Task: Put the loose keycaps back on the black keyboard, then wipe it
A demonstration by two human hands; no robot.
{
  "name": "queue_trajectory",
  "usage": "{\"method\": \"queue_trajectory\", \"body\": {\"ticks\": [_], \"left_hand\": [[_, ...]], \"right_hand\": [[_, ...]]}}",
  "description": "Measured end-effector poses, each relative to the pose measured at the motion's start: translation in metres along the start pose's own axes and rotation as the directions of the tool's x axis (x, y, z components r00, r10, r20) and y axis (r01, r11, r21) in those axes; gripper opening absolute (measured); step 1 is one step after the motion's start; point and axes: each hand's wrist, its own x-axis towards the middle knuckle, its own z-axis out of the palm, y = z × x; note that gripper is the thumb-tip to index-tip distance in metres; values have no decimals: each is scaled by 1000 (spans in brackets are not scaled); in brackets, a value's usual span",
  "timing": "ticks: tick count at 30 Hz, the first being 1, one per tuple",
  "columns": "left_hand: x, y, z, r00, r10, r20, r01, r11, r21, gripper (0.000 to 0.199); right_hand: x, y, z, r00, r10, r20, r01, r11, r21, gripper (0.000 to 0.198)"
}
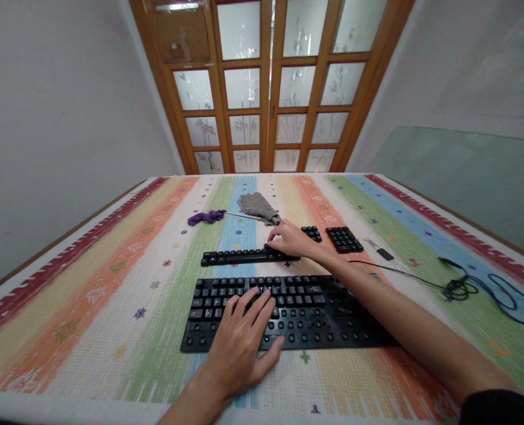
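A black keyboard [239, 287] lies in front of me, with keycaps on its upper rows and bare switches on much of the lower part. My left hand [246, 333] rests on it, palm down with fingers spread. Beyond it is a row of loose black keycaps [235, 257], laid out with a space bar along the near side. At that row's right end my right hand [288, 239] has thumb and fingertips pinched on a keycap, which they mostly cover. My right forearm crosses over the keyboard's right side and hides part of it.
Loose keycaps in a block [344, 239] and a smaller group [312, 234] lie to the right. Nearby are a small black-handled tool [384, 254] and a coiled cable [459, 289]. A grey cloth [257, 205] and a purple cloth [206, 218] lie farther back on the striped tablecloth [106, 295].
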Motion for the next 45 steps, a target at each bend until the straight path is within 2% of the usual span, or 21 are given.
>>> {"method": "queue_trajectory", "body": {"ticks": [4,14,22,30,34,39,45], "left_hand": [[0,0,3,1000,-13,22,12,999,32,43],[0,0,1,999,-22,42,22,1000,-2,45],[-3,1,-2,1000,-13,-19,12,1000,-24,36],[-5,0,-4,995,101,27,-101,995,26,41],[-6,-1,-2,995,100,0,-100,994,51,40],[-9,-2,-2,987,159,-28,-158,987,32,37],[-11,1,-2,968,191,-160,-199,979,-38,24]], "right_hand": [[1,-1,1,1000,-3,10,3,1000,1,14],[1,4,-2,1000,4,25,-5,1000,0,14],[2,5,2,1000,7,23,-7,1000,15,14],[11,8,10,999,-31,9,30,999,42,11],[13,8,13,999,-47,11,47,997,55,12],[13,8,16,997,-75,16,73,995,65,9],[12,8,20,996,-92,-9,93,994,58,6]]}}
